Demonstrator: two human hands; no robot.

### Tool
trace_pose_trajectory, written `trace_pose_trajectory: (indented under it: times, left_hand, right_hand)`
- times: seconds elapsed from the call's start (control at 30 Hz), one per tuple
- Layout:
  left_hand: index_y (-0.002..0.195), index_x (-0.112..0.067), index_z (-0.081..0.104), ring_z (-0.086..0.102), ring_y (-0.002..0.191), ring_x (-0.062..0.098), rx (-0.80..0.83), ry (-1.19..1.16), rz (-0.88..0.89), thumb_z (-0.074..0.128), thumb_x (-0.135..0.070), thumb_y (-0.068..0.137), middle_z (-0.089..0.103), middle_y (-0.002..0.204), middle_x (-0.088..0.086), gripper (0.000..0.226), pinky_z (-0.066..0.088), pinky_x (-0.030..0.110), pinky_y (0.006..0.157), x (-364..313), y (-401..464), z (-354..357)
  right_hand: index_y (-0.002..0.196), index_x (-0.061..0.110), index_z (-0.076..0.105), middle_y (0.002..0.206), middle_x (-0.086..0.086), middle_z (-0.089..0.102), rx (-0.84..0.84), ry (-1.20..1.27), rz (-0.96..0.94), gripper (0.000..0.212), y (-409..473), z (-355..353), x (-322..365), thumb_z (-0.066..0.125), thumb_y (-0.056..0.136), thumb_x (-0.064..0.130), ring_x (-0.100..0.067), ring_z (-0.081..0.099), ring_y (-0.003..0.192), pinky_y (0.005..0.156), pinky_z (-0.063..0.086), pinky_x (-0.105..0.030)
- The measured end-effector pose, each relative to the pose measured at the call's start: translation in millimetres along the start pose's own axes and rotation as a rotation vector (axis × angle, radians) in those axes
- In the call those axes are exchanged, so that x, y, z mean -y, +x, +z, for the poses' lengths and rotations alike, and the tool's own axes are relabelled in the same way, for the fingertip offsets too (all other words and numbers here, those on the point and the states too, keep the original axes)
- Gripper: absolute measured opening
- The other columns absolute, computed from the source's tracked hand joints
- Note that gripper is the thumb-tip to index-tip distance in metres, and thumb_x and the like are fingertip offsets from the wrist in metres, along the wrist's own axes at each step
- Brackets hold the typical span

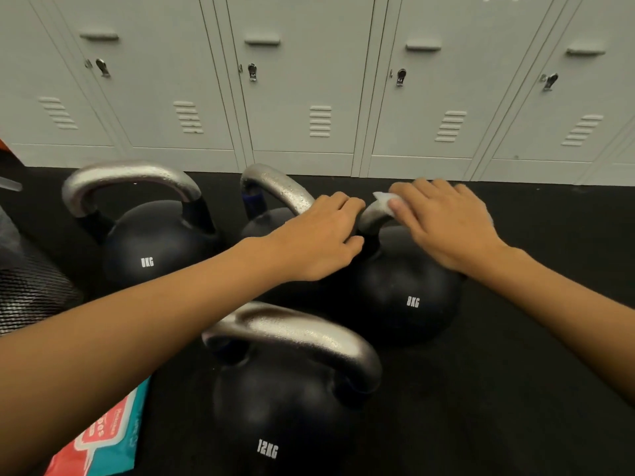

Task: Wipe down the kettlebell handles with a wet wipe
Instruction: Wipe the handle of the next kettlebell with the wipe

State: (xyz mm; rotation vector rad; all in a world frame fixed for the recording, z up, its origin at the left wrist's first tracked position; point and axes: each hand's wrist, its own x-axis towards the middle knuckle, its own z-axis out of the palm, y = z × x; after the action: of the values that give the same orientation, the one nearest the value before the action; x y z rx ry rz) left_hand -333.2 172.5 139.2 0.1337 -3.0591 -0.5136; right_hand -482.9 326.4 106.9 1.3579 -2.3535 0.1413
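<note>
- Both hands are on the right-hand 8KG kettlebell (pixel 409 297): the left hand (pixel 319 235) curls its fingers over the near-left end of its handle (pixel 372 216) and steadies it, while the right hand (pixel 443 225) presses a folded white wet wipe (pixel 386 201) onto the top of the same handle, fingers wrapped over wipe and bar.
- That kettlebell stands upright on the black floor mat (pixel 532 338), toward the mat's far edge by the lockers (pixel 302 80).
- Its handle arches over the ball, the long axis running left to right as I see it; only the left bend shows bare metal, the rest is under the right hand.
- To do this pass well, I'd say keep the wipe wrapped round the bar, slide along the arch down to both black posts, and keep the left hand bracing so the ball doesn't rock.
- Three other kettlebells stand close by: a 12KG one (pixel 275 407) nearest, one at the far left (pixel 147 242), one behind the left hand (pixel 275 190); droplets on that last handle suggest it is already wiped.
- A wipes pack (pixel 103 444) lies at the mat's near-left edge.
</note>
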Motion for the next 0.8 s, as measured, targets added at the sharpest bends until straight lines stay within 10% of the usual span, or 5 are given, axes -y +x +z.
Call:
trace_pose_trajectory:
  times: [0.23,0.47,0.8]
  left_hand:
    - [0.153,-0.011,-0.001,0.015,0.144,0.028,0.131,-0.089,-0.078,0.042,-0.040,0.100,0.007,0.160,0.005,0.074,0.015,0.033,0.114,-24.8,30.0,15.2]
    - [0.152,-0.010,-0.003,0.018,0.143,0.028,0.105,-0.132,-0.088,0.045,-0.038,0.099,0.008,0.159,0.008,0.077,0.017,0.032,0.114,-28.9,33.1,20.5]
    - [0.153,-0.013,-0.002,0.021,0.143,0.024,0.087,-0.154,-0.068,0.049,-0.034,0.098,0.009,0.159,0.005,0.078,0.022,0.034,0.116,-22.9,29.6,23.4]
  right_hand:
    - [0.101,0.018,0.055,0.093,-0.003,0.058,-0.094,0.666,0.426,0.036,-47.9,7.7,-37.2,0.026,0.107,0.039,-0.023,0.052,0.087,0.076,0.039,-0.034]
    - [0.131,0.021,0.059,0.130,-0.004,0.062,0.028,1.365,1.114,0.061,-74.2,30.0,-36.8,0.019,0.103,0.056,-0.018,0.050,0.128,0.118,0.025,-0.045]
    - [0.083,0.026,0.053,0.081,0.006,0.051,-0.084,0.940,0.682,0.029,-36.5,-7.3,-26.9,0.035,0.105,0.033,0.002,0.046,0.067,0.062,0.036,-0.014]
